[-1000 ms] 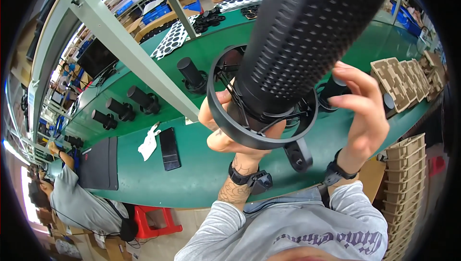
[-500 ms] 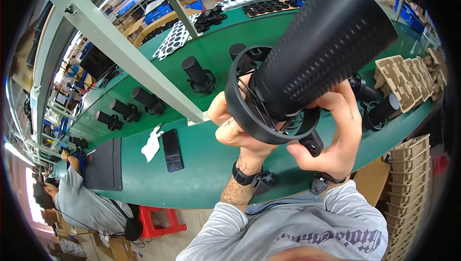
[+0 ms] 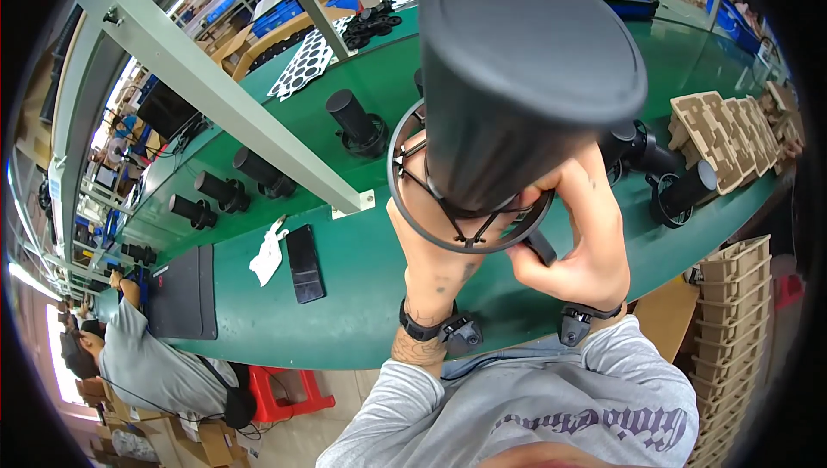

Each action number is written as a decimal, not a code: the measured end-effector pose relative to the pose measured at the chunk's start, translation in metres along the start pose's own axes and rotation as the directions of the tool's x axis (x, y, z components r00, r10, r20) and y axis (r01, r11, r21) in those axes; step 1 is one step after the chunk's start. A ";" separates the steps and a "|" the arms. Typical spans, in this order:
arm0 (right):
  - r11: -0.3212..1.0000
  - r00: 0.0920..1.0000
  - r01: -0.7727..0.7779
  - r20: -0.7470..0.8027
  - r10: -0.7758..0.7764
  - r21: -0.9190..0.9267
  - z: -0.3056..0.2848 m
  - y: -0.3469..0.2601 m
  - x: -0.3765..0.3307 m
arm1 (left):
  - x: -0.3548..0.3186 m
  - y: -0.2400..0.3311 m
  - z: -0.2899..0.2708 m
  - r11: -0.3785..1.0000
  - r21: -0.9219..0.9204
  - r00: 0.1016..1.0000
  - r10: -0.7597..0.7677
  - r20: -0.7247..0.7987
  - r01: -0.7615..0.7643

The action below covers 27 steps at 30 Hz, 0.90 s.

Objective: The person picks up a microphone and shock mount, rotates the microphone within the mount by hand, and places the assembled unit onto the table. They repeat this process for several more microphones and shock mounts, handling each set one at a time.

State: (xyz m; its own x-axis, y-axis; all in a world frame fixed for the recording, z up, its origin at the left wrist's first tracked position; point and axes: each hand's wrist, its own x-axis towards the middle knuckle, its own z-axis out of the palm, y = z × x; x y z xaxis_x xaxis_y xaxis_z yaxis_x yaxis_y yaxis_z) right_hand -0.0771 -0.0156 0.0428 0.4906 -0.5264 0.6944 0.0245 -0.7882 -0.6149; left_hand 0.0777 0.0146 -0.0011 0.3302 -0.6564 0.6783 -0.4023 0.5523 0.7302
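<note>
Before me I hold a large black cylinder unit [image 3: 525, 63], its smooth closed end tilted up towards my view. A wide thin black ring [image 3: 401, 201] with spokes surrounds its lower end. My right hand [image 3: 590, 227] closes on the unit from the right, thumb near a small black tab [image 3: 540, 248] at the ring's edge. Behind the ring, my left hand [image 3: 424, 263] supports the unit from the left; its fingertips are hidden by the cylinder. Each wrist wears a black strap with a small device.
Similar smaller-looking black units [image 3: 357, 123] stand along the green bench [image 3: 370, 313]. On it lie a black phone [image 3: 306, 263], a crumpled white cloth [image 3: 269, 254] and a dark mat [image 3: 183, 294]. Moulded cardboard trays [image 3: 708, 141] sit at right. A metal post [image 3: 233, 93] crosses left. Co-workers sit far and left.
The unit has tipped so its closed end faces me more, hiding the perforated side. Its ring has turned, and both hands have shifted slightly with it.
</note>
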 end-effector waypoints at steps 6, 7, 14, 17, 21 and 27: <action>0.972 0.996 -0.089 -0.007 0.093 0.217 0.010 0.006 -0.002 | -0.004 0.006 0.003 0.961 -0.154 0.967 -0.243 -0.081 0.229; 0.968 0.997 -0.071 -0.019 0.078 0.242 0.012 0.007 -0.002 | -0.004 0.006 0.003 0.965 -0.133 0.966 -0.241 -0.090 0.228; 0.929 0.996 -0.062 -0.036 0.081 0.366 0.018 0.009 0.000 | 0.004 0.013 0.002 0.976 0.001 0.965 -0.217 -0.148 0.220; 0.876 0.995 -0.055 -0.045 0.087 0.479 0.023 0.012 -0.001 | -0.002 0.018 -0.001 0.974 0.059 0.964 -0.206 -0.169 0.219; 0.879 0.999 -0.006 -0.040 0.029 0.477 0.024 0.014 -0.001 | -0.001 0.022 -0.005 0.966 0.139 0.962 -0.190 -0.196 0.220; 0.918 0.977 0.096 -0.211 -0.014 0.385 0.018 0.028 0.005 | 0.008 0.029 -0.009 0.945 0.252 0.963 -0.152 -0.225 0.208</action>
State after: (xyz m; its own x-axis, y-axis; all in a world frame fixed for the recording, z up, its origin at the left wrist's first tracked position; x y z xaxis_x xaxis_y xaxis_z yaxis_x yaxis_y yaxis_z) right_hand -0.0583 -0.0347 0.0228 0.2957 -0.5708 0.7660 0.4046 -0.6516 -0.6417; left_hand 0.0761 0.0296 0.0260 0.5706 -0.6002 0.5606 -0.5271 0.2558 0.8104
